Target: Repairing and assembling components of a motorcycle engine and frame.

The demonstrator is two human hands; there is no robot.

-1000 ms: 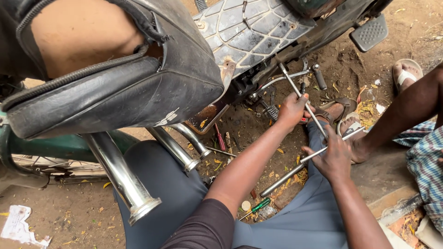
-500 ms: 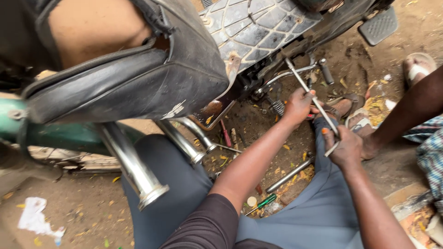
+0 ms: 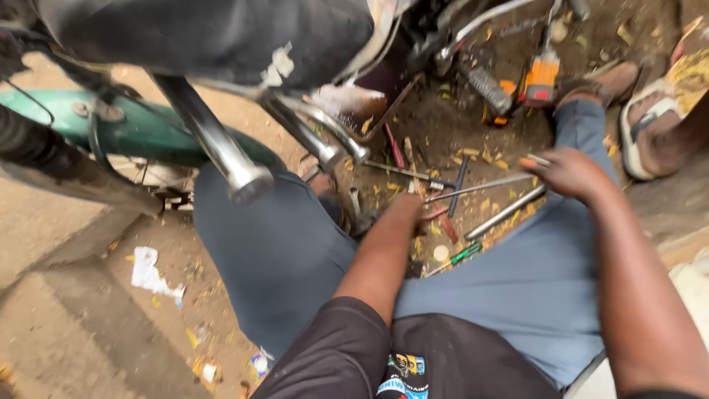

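The left hand (image 3: 405, 214) was down among the tools on the ground between the legs, fingers curled near a red-handled tool (image 3: 445, 224); whether it already gripped something I could not tell. The right hand (image 3: 569, 171) held a thin metal rod (image 3: 480, 186) (fingers closed loosely on its end). The step seemed to be choosing a tool; next, a firm grasp was needed.

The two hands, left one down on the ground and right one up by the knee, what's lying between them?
In the head view, between the left hand and the right hand lie two long metal rods on the littered dirt.
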